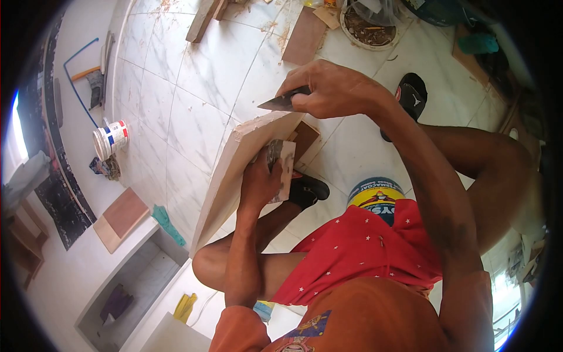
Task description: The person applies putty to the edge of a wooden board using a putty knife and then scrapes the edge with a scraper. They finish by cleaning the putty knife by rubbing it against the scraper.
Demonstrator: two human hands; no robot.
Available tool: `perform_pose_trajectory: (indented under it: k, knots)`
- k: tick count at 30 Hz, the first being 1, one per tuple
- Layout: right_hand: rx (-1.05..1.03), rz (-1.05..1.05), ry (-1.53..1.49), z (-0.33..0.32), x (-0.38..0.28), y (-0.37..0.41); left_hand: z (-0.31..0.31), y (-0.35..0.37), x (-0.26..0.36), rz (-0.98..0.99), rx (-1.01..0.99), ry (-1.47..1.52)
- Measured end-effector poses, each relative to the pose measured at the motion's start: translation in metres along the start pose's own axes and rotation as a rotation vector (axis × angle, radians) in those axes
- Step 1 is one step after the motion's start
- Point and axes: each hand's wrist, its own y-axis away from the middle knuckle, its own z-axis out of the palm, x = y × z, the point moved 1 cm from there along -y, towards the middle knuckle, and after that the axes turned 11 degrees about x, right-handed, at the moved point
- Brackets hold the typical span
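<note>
Holding a dark scraper (275,104) in the right hand (328,88), with the grip closed round the back of it and the sharp point aimed left. Poising it at the far end of a long pale panel (226,170); cannot tell from this angle whether touching or just clear. Clasping a small smeared board (285,176) in the left hand (262,182), with the grip curled tight over its left side, beside the panel's right side. Slanting the panel's near end down to the left knee (208,267), over the tiled floor (199,88). Showing a piece of brown wood (306,141) just beyond the small smeared board. Including, toward the floor's far edge, a reddish-brown board (305,41) and, right of that, a tub of scraps (369,32). Showing also a labelled bucket (375,196), partly behind red shorts (363,246), and a white bucket (110,139) near the floor's left edge.
</note>
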Motion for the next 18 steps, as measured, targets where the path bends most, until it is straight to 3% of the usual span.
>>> perform_pose_trajectory:
  k: [6,13,18]
  knots:
    - [0.101,-0.038,-0.053,0.016,-0.001,0.011,0.002,0.000,-0.003,0.007,0.006,-0.013]
    - [0.142,-0.253,-0.123,0.024,-0.009,0.047,-0.001,0.000,0.005,0.012,0.011,0.002]
    - [0.192,-0.082,-0.020,0.014,-0.014,0.040,0.000,0.001,0.002,-0.014,0.007,0.026]
